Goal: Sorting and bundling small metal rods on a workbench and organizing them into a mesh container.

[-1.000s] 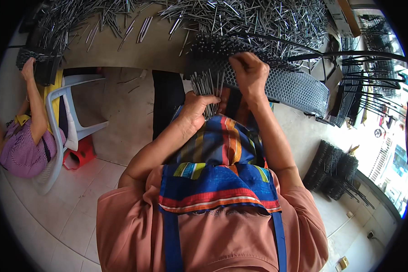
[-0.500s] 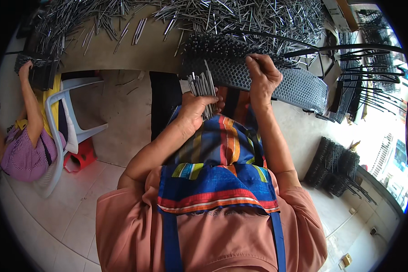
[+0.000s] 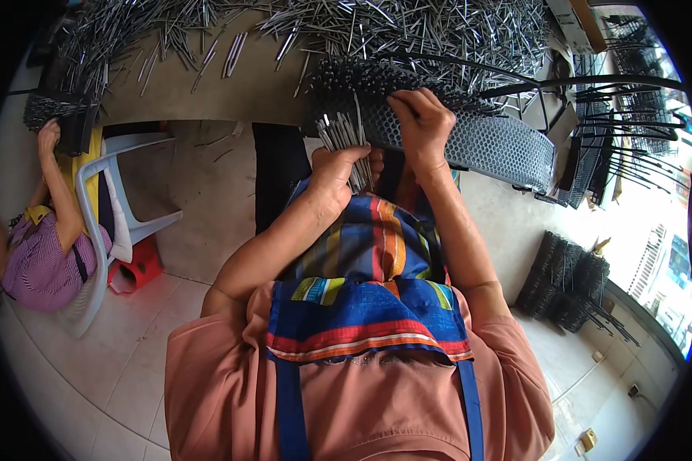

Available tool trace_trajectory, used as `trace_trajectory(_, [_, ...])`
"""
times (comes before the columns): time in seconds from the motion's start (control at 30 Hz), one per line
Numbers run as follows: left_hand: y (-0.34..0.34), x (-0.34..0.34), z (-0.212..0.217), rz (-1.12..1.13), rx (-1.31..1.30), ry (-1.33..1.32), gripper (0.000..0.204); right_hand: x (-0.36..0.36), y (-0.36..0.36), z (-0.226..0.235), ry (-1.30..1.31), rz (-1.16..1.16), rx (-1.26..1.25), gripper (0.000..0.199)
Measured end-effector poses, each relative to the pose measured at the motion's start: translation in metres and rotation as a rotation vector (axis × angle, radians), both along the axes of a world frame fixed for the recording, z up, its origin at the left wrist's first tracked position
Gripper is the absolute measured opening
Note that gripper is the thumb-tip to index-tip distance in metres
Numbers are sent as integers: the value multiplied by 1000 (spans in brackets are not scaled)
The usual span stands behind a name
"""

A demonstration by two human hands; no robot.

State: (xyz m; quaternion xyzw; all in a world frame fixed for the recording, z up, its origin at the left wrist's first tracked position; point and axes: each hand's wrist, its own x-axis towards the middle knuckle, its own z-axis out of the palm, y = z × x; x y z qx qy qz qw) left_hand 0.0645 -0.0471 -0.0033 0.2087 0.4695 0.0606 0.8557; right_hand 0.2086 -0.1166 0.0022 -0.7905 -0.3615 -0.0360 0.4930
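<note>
At upper centre, the left hand (image 3: 337,173) is gripping a bundle of thin metal rods (image 3: 346,137) in closed fingers. The right hand (image 3: 421,127) is pinching the perforated grey panel (image 3: 484,144) beside it, possibly pressing a rod in.

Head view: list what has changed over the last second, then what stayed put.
The right hand moved from the perforated strip's far edge down onto its near face, gripping it. The left hand rose toward the strip and keeps its bundle of metal pins. The loose pins on the table stayed as they were.
</note>
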Motion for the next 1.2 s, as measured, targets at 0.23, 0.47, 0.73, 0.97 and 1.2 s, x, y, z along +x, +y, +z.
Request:
trace_trajectory(0.23, [-4,-17,11,-59,-16,-173,13,-2,-12,22,582,158,-307,16])
trace_trajectory(0.47, [-10,-22,13,-312,143,-213,21,-10,-24,35,974,132,-231,13])
trace_trajectory(0.73, [-24,-50,-12,-450,130,-229,45,6,-18,9,554,-163,362,11])
trace_trajectory(0.97, [-17,-39,4,-245,110,-129,23,19,-20,-15,45,-110,162,10])
trace_trajectory(1.2, [-14,-20,-4,-178,60,-96,18,9,-20,8,-331,-40,-293,17])
